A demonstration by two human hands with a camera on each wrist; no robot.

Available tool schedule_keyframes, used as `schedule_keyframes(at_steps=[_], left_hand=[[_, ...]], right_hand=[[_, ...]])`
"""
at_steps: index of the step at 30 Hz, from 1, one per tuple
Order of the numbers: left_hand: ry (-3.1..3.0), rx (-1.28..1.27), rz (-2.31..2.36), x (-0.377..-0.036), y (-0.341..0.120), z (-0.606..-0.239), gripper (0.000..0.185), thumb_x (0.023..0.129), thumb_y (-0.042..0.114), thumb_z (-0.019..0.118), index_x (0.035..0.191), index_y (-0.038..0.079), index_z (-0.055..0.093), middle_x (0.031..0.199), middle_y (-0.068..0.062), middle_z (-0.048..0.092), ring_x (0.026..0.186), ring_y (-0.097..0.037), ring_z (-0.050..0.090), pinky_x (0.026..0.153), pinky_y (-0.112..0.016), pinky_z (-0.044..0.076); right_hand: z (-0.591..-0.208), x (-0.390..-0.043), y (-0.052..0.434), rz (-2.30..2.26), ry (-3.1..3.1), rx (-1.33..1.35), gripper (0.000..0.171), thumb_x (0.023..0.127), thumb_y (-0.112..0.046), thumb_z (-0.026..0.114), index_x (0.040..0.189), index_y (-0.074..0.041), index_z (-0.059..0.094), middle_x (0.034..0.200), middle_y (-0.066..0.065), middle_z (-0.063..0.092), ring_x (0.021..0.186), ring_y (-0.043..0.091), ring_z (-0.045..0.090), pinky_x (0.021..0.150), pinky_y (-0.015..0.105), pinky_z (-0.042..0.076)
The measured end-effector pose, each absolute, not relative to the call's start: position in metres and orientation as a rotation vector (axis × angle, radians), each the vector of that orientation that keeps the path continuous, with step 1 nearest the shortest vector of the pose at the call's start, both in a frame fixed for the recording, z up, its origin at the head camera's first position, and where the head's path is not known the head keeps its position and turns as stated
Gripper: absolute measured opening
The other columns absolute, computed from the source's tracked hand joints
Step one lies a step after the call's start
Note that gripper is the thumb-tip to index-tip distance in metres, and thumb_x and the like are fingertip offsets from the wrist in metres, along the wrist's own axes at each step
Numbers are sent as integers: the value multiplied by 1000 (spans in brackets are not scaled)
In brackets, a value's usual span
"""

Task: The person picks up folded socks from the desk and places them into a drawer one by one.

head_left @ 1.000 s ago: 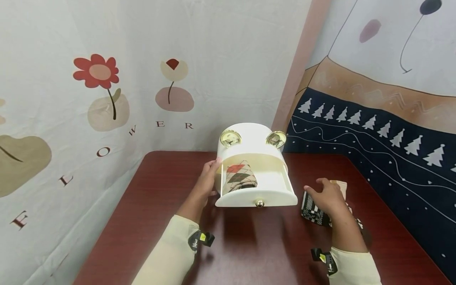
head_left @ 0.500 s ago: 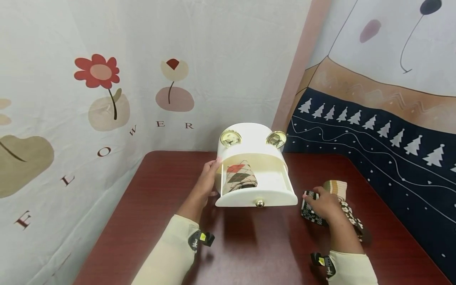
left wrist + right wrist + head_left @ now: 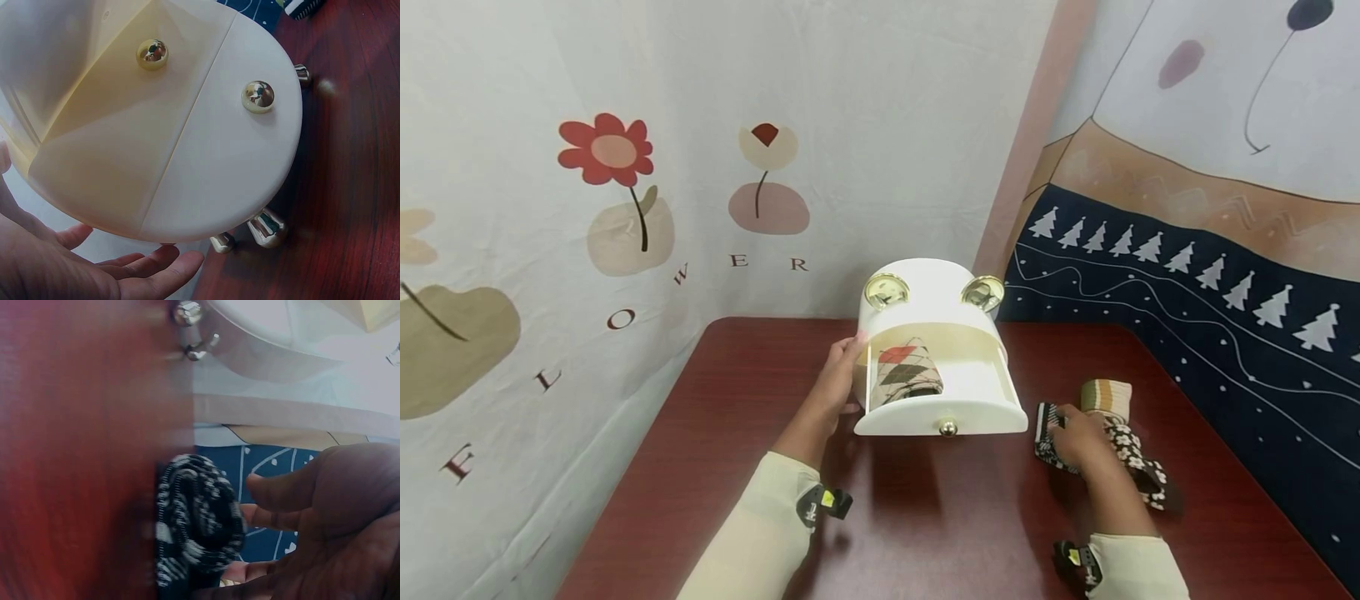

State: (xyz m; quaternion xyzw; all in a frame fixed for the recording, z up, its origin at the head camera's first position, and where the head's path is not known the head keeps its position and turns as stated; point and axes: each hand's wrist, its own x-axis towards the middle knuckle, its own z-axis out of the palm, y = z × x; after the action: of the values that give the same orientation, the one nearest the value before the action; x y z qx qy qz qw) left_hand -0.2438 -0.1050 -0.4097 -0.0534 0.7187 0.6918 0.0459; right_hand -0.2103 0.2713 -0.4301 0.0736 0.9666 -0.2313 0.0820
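Observation:
My left hand (image 3: 837, 379) rests against the left side of a white rounded box (image 3: 928, 287) with its drawer (image 3: 973, 379) pulled out. In the left wrist view the fingers (image 3: 156, 272) lie loosely along the box's curved edge. Inside the drawer, at its left, sits a rolled argyle sock (image 3: 908, 371). My right hand (image 3: 1084, 442) reaches over a rolled black-and-white sock (image 3: 1047, 433) on the table. Seen from the right wrist, thumb and fingers are spread beside the rolled sock (image 3: 200, 519), the thumb apart from it; some fingertips are hidden behind it.
Right of that sock lie a roll with cream and tan stripes (image 3: 1107, 398) and a black roll with white flowers (image 3: 1138, 467). The box has gold knobs (image 3: 257, 97) and short metallic feet (image 3: 269, 228). Printed cloth walls (image 3: 887, 125) stand behind the red-brown table (image 3: 737, 400).
My right hand has lowered and moved slightly left onto the black-and-white sock, uncovering the striped and flowered rolls. The left hand, box and drawer stay put.

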Motion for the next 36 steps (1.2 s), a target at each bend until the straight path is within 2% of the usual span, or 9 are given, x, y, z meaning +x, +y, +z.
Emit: schedule_keyframes(at_steps=[5,14,20,26,31,36], left_hand=[[2197,-161,2116,-244,-104,-410,75,109,69,44,163,17,34,156,-23,48,135,-44,51,100,-77,48],[2197,-163,2112,-245,-104,-411,75,109,69,44,163,18,34,156,-24,47,133,-44,52,101,-76,47],[2195,-165,2109,-245,-105,-410,74,109,69,43,163,19,34,158,-23,46,135,-45,52,101,-74,48],[2194,-170,2097,-244,-106,-409,74,109,69,42,164,20,33,158,-23,46,139,-47,51,103,-77,47],[2187,-179,2085,-243,-106,-408,76,109,71,42,166,20,31,159,-22,45,141,-47,50,104,-77,46],[2193,-179,2075,-243,-106,-408,77,109,71,41,166,21,31,159,-22,46,141,-47,50,104,-77,47]], right_hand=[[-437,-210,265,-735,2875,262,48,112,-13,49,152,12,44,146,54,30,136,69,45,108,72,48],[-438,-210,260,-667,2898,239,46,111,-16,52,150,10,47,148,58,26,134,67,48,106,68,51],[-439,-211,260,-656,2885,222,46,112,-18,52,151,8,46,147,58,28,132,66,49,103,66,53],[-440,-210,259,-717,2897,210,47,110,-20,60,148,5,50,145,56,33,134,64,46,101,64,53],[-443,-212,258,-784,2925,208,48,105,-18,69,144,5,55,145,54,34,136,66,43,102,68,51],[-447,-215,257,-889,2945,232,49,99,-15,75,141,5,61,144,51,36,132,65,46,102,67,51]])
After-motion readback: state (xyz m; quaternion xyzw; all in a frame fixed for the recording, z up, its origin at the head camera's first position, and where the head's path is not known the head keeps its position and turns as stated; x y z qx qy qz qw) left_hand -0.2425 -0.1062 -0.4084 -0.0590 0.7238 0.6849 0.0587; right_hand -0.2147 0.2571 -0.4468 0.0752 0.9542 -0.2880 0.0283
